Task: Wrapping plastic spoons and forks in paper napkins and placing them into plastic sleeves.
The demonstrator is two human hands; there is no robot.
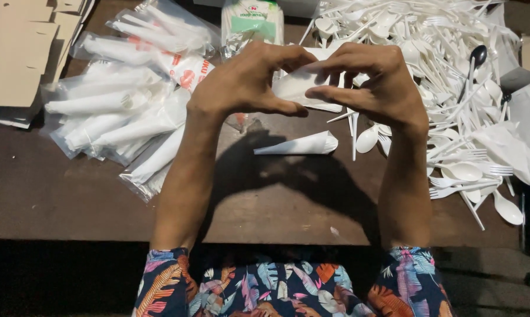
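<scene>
Left hand [247, 79] and right hand [373, 79] raised above the dark surface [71, 194], fingers of both closed on a white napkin [297, 85] held between them. Rolled napkin cone [303, 145] lying just below. Loose white plastic cutlery [453, 88] heaped right; bagged cutlery packs [124, 111] left.

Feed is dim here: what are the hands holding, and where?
Both hands, left hand and right hand, hold a white paper napkin between them, fingers pinching its edges.
</scene>
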